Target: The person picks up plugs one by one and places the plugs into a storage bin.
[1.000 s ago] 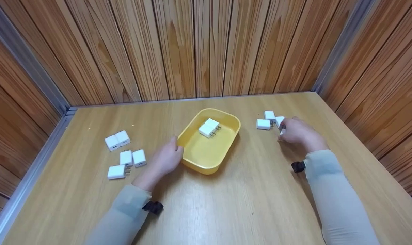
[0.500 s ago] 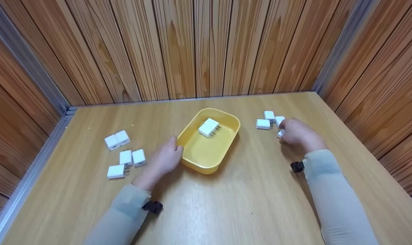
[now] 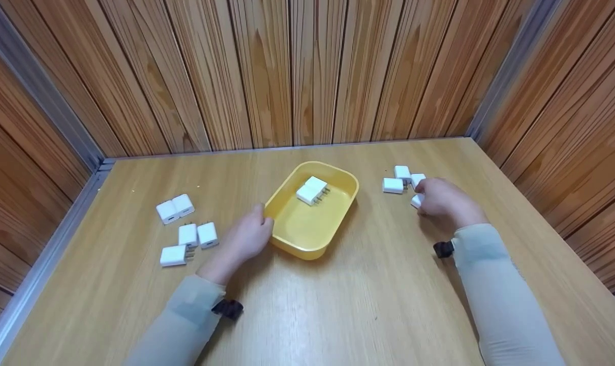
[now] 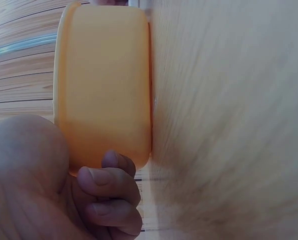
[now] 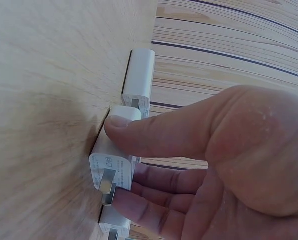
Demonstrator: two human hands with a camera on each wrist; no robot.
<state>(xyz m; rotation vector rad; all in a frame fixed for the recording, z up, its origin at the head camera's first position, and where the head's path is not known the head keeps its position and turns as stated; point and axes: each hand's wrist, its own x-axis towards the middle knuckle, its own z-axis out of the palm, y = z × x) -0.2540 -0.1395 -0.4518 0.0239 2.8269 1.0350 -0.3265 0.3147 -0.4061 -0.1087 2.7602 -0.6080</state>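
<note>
My left hand (image 3: 247, 234) grips the near left side of a yellow plastic tray (image 3: 307, 223), its thumb at the rim and its fingers curled against the outer wall (image 4: 106, 85). Two white plug chargers (image 3: 311, 191) lie side by side in the tray, prongs to the right. On the right, my right hand (image 3: 446, 202) pinches a white charger (image 5: 111, 150) between thumb and fingers. That charger is on or just at the tabletop, with its metal prongs (image 5: 108, 182) showing in the right wrist view. Several other chargers (image 3: 393, 185) lie close beside it.
More white chargers (image 3: 174, 256) lie in a loose group left of the tray, with a touching pair (image 3: 175, 209) behind them. The wooden tabletop (image 3: 338, 315) meets a plank-patterned wall (image 3: 307, 76) at the back, and similar walls stand at both sides.
The charger in my right hand has shifted slightly toward the lower left and shows more beside the fingertips. My left hand and the tray stay in place.
</note>
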